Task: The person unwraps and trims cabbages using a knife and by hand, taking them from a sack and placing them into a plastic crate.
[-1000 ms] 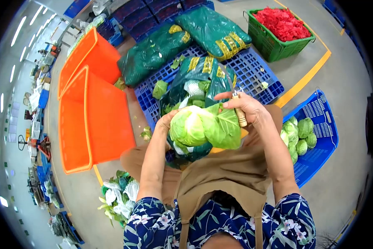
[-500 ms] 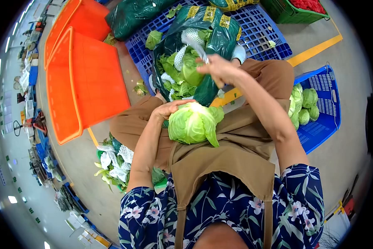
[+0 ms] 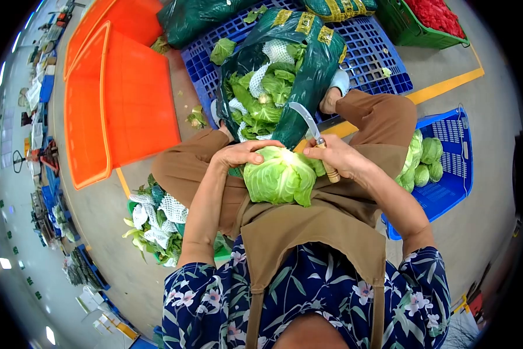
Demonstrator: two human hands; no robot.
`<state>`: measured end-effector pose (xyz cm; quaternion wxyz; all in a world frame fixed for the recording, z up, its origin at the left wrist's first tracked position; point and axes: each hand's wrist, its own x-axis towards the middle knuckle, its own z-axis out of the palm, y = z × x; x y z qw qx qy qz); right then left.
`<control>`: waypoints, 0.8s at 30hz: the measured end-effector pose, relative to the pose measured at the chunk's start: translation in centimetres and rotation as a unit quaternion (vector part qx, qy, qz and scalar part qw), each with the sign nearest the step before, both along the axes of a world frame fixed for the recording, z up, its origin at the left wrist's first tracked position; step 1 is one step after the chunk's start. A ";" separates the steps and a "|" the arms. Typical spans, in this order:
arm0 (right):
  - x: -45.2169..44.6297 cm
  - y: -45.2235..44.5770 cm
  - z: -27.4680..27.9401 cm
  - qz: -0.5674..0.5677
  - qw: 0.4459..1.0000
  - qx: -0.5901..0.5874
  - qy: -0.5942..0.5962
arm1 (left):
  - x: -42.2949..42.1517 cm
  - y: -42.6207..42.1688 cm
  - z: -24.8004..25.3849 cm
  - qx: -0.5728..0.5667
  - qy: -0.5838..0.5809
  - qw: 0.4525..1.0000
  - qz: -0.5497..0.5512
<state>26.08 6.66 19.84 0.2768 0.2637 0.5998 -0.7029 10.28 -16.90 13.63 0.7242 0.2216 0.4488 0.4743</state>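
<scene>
A pale green cabbage (image 3: 279,181) rests in my lap on the brown apron, its cut stem end towards the top. My left hand (image 3: 242,154) grips its upper left side, fingers along the top. In my right hand (image 3: 336,156) is a knife (image 3: 307,119) with a curved blade and a wooden handle; the blade points up and away, clear of the cabbage. The right thumb is close to the cabbage's loose outer leaf at the right. Just beyond stands an open dark green plastic bag (image 3: 308,75) with loose cabbage leaves (image 3: 261,107) and white foam nets inside.
Orange bins (image 3: 136,104) stand at the left. The bag sits by a blue pallet (image 3: 366,55). A blue basket (image 3: 447,186) at the right holds several cabbages (image 3: 431,150). Leaves and nets (image 3: 159,218) fill a container by my left knee. A green crate (image 3: 401,20) holds red material.
My right hand has come down from over the bag to the cabbage's right side, with the knife. A large leaf below that hand now lies among the others. The left hand stays on the cabbage.
</scene>
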 end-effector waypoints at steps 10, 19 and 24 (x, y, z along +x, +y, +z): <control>1.3 -0.9 -0.4 -0.042 0.969 -0.235 -0.060 | 0.6 0.5 0.5 0.006 0.040 0.999 -0.029; -2.7 0.1 8.1 0.082 0.995 -0.023 0.061 | 1.0 -0.1 0.1 -0.008 0.007 1.000 -0.004; -7.6 2.2 7.1 0.050 0.969 0.041 0.239 | 1.6 -1.2 -2.4 -0.002 -0.116 0.991 0.072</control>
